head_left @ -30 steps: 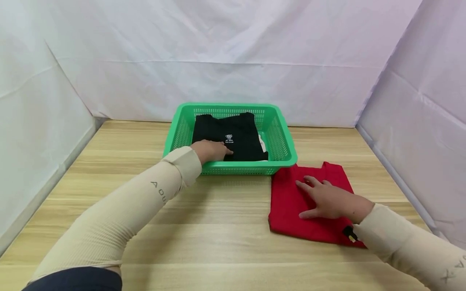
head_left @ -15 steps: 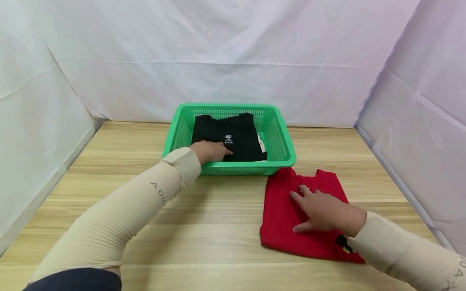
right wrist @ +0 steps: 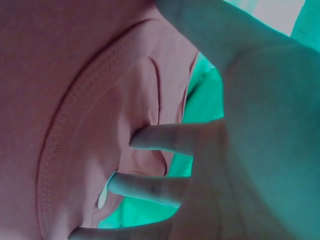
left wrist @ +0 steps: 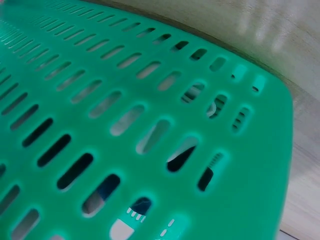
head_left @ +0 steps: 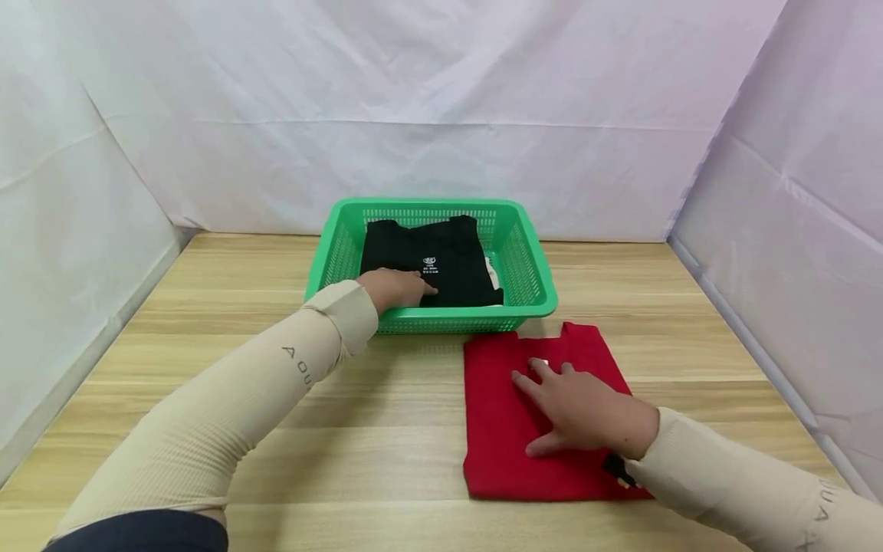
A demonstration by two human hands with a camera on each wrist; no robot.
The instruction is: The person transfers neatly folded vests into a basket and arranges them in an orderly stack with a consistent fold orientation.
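Spread out on the table, a folded red T-shirt (head_left: 503, 437) lies in front of the basket's right part. My right hand (head_left: 582, 410) rests on it with fingers apart; in the right wrist view the fingertips (right wrist: 160, 137) touch the fabric near the ribbed collar and a small white label. Inside the green plastic basket (head_left: 469, 313) is a folded black T-shirt (head_left: 451, 261) with a white print. My left hand (head_left: 395, 290) reaches over the front rim and rests on that black shirt, one finger extended. The basket's slotted wall fills the left wrist view, hiding the hand there.
Something white (head_left: 492, 272) shows under the black shirt's right edge. The light wooden table (head_left: 352, 468) is bounded by white cloth walls (head_left: 428, 100) at the back and sides. A black and yellow patch (head_left: 619, 469) sits near the right wrist.
My right hand has slid the red T-shirt leftward and slightly nearer, turning it straighter. The left hand stays in the basket.
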